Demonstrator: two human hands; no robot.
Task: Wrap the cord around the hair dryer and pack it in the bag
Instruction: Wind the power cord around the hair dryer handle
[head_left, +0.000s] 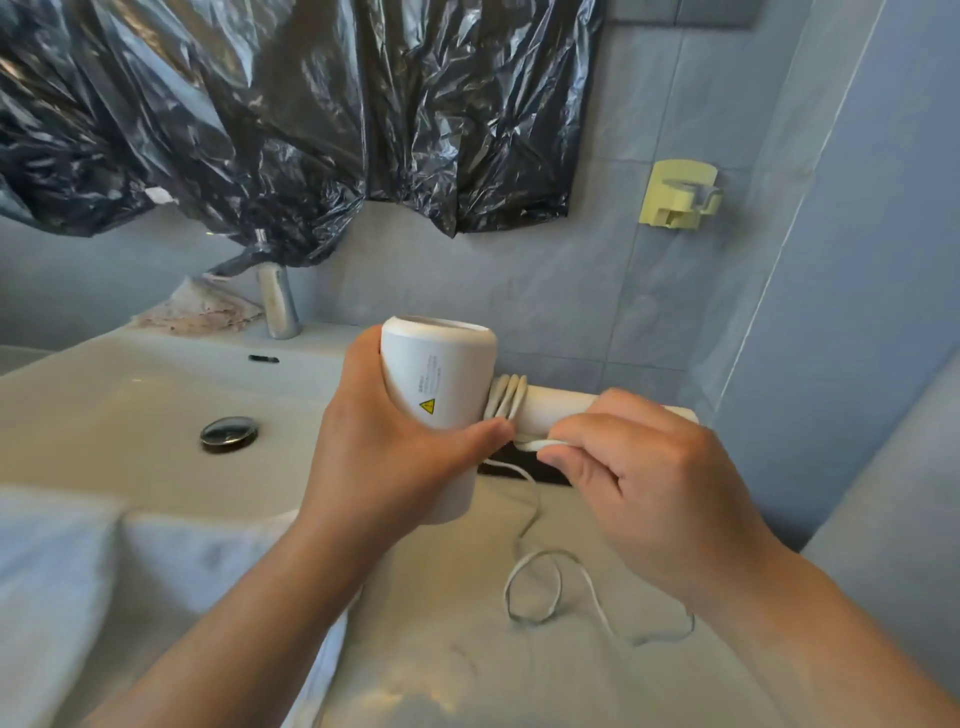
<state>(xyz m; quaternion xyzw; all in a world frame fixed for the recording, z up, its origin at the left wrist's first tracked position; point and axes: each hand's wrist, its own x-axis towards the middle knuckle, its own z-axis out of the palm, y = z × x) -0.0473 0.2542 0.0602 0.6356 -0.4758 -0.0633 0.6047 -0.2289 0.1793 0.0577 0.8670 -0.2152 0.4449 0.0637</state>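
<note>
A white hair dryer (441, 379) is held above the sink counter, its barrel upright and its handle pointing right. My left hand (384, 457) grips the barrel from the left, thumb near the handle's base. Several turns of white cord (509, 397) sit around the handle next to the barrel. My right hand (644, 467) pinches the cord just under the handle. The loose rest of the cord (550, 587) lies looped on the counter below. No bag for packing is identifiable.
A white basin (130, 415) with a metal drain (229, 433) and a chrome faucet (278, 301) lies to the left. Black plastic sheeting (291, 114) covers the wall above. A pale green wall holder (680, 195) hangs at right. A white towel (78, 597) lies at lower left.
</note>
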